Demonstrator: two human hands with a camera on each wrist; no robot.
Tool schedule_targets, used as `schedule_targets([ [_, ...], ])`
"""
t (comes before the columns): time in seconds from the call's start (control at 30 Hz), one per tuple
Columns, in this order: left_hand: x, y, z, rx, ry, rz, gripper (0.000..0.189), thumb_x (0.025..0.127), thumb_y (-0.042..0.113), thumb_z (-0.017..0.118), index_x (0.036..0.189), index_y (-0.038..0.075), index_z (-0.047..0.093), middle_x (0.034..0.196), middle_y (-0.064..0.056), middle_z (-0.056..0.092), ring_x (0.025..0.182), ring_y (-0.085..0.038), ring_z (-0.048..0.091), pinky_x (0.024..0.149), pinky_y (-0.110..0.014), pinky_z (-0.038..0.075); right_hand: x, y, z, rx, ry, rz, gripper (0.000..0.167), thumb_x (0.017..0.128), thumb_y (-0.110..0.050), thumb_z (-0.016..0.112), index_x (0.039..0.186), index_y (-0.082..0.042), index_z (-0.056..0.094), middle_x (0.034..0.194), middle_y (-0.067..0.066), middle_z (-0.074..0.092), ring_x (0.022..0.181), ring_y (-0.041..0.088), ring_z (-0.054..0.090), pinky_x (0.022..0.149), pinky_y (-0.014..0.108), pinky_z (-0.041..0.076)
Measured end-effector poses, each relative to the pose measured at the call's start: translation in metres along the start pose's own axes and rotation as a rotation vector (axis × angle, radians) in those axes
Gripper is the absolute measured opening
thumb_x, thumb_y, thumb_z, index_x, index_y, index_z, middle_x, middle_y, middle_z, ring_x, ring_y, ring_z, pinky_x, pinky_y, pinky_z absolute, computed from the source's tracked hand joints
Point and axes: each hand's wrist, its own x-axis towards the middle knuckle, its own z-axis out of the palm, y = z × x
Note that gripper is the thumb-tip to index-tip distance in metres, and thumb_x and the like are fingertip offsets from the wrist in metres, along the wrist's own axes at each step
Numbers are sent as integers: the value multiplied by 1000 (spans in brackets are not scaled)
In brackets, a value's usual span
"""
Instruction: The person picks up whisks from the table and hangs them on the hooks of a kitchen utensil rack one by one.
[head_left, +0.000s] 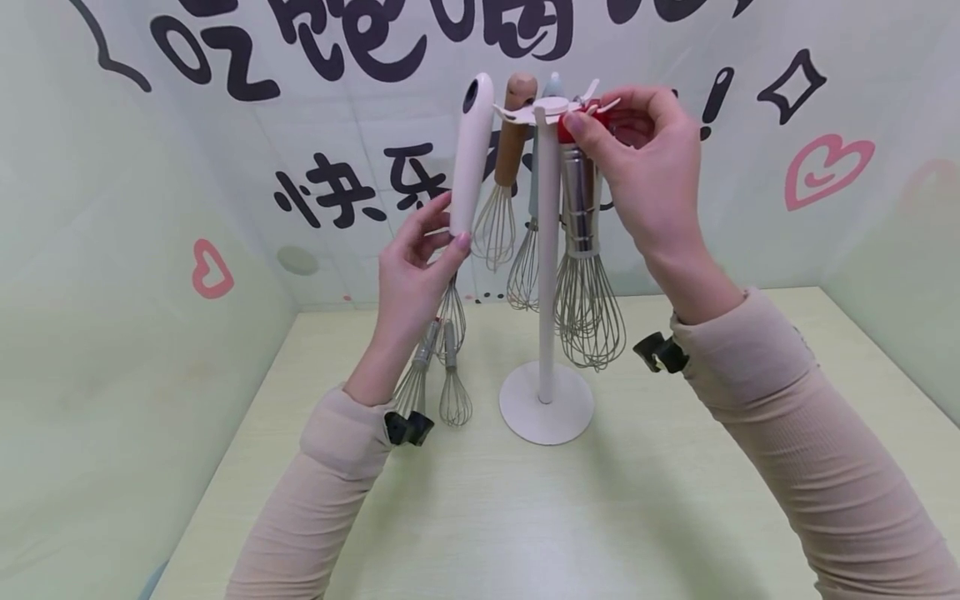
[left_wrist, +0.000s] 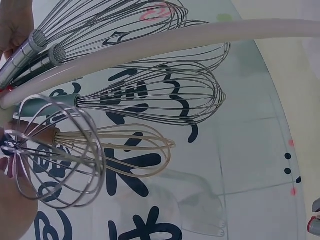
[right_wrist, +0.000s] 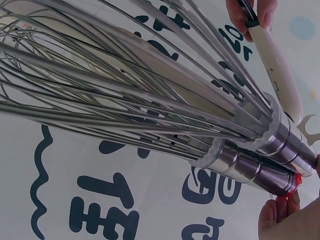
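From afar, I see the desk (head_left: 480, 517) bear a stand (head_left: 547, 250), tall enough, I judge, to keep hung whisks (head_left: 511, 158) clear. Beside it, my left grip (head_left: 420, 262) pinches a white whisk (head_left: 472, 154) low, likely keeping its top free; my right grip (head_left: 660, 162) pinches a red-topped whisk (head_left: 580, 196) up high. Two small whisks (head_left: 450, 343) lie left.
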Motion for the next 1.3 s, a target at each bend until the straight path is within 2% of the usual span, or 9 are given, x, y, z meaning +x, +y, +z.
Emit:
schedule_targets([
  [0.13, 0, 0, 0, -6, 5, -1, 46, 88, 2, 64, 133, 4, 53, 111, -3, 59, 97, -7, 63, 87, -22, 57, 0, 1, 1, -2, 5, -3, 26, 82, -14, 75, 103, -7, 60, 94, -4, 58, 87, 11, 55, 80, 18, 48],
  [0.43, 1, -1, -3, 5, -9, 20, 43, 90, 2, 61, 133, 1, 54, 119, -16, 60, 91, -5, 63, 82, -21, 59, -2, 1, 2, -11, 12, -23, 29, 83, -14, 74, 107, -5, 59, 96, -4, 57, 88, 11, 55, 82, 18, 48],
  [0.77, 5, 1, -10, 58, -33, 50, 43, 91, 2, 59, 133, -1, 53, 121, -20, 59, 89, -4, 61, 78, -17, 58, -4, 1, 4, 87, 10, -32, 27, 82, -8, 73, 106, -3, 60, 94, 0, 59, 86, 13, 57, 82, 19, 51],
  [1.07, 10, 1, -13, 105, -110, 37, 42, 94, 2, 56, 135, -1, 50, 125, -21, 57, 92, -2, 60, 83, -16, 57, -3, 1, 3, 128, 25, -25, 28, 81, -6, 75, 105, -2, 62, 92, 0, 61, 86, 13, 59, 83, 19, 52],
  [1.3, 7, -4, -8, 126, -161, 18, 43, 95, 3, 54, 137, -2, 48, 131, -21, 56, 95, -2, 59, 86, -16, 56, -5, 1, 5, 158, 36, -24, 35, 80, -5, 75, 111, 0, 60, 94, 1, 61, 88, 13, 60, 86, 19, 52],
])
